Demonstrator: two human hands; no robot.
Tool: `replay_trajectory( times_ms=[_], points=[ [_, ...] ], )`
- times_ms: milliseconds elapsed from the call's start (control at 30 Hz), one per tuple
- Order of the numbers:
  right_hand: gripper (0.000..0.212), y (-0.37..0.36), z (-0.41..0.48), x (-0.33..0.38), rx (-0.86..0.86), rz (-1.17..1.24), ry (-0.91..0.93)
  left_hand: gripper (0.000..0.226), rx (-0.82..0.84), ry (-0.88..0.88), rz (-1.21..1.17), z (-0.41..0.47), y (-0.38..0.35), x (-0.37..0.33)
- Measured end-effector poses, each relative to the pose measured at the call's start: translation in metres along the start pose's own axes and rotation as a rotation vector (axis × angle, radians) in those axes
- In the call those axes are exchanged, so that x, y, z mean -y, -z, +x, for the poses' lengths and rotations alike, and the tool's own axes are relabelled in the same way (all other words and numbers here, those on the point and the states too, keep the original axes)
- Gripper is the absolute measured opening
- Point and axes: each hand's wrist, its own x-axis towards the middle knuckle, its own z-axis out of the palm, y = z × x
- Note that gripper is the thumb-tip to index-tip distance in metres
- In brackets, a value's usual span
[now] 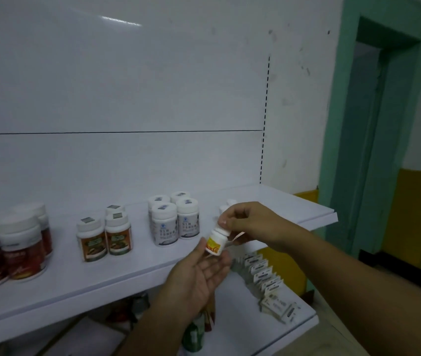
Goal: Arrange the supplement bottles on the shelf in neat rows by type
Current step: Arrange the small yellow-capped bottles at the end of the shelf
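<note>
My right hand [253,222] pinches the white cap of a small white bottle with a yellow-orange label [215,243], held tilted in front of the white shelf [127,273]. My left hand [199,276] lies palm-up just below, fingers relaxed, its fingertips touching the bottle's base. On the shelf stand groups by type: red-labelled bottles [21,250] at the left, orange-brown ones [104,237] in the middle, and blue-and-white ones [173,222] further right. Small white caps [227,205] show behind my right hand.
A lower shelf [245,325] holds a row of small white boxes [268,281] and a green bottle [194,335]. The shelf's right end [327,217] stops near a green door frame [358,150]. A white back panel rises behind the bottles.
</note>
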Motion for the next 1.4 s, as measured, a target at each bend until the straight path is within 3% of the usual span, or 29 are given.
replay_trajectory(
  times_ms=[233, 433, 667, 800, 967, 1067, 1133, 1233, 1400],
  points=[
    [0.025, 0.011, -0.024, -0.037, -0.018, 0.03, -0.09, 0.034, 0.012, 0.097, 0.072, 0.01, 0.004, 0.037],
    [0.008, 0.024, -0.06, -0.117, -0.161, 0.163, -0.287, 0.026, 0.046, 0.273, 0.109, 0.048, 0.009, 0.102],
    [0.009, 0.002, -0.116, -0.246, -0.417, 0.332, -0.587, 0.017, 0.03, 0.493, 0.305, 0.099, 0.046, 0.212],
    [0.014, -0.021, -0.163, -0.317, -0.662, 0.25, -0.688, 0.013, 0.055, 0.601, 0.402, 0.12, 0.06, 0.286],
    [0.012, -0.034, -0.237, -0.382, -0.87, 0.251, -0.83, 0.025, 0.228, 0.712, 0.646, 0.129, 0.06, 0.382],
    [0.017, -0.04, -0.282, -0.417, -0.988, 0.17, -0.943, 0.034, 0.394, 0.684, 0.965, 0.131, 0.053, 0.43],
    [0.019, -0.048, -0.308, -0.446, -1.0, 0.051, -1.083, 0.037, 0.569, 0.527, 1.24, 0.14, 0.049, 0.452],
    [0.024, -0.068, -0.326, -0.496, -0.966, -0.115, -1.215, 0.045, 0.792, 0.448, 1.394, 0.159, 0.049, 0.48],
    [0.012, -0.105, -0.313, -0.572, -0.911, -0.214, -1.328, 0.048, 0.861, 0.417, 1.497, 0.168, 0.061, 0.51]
  ],
)
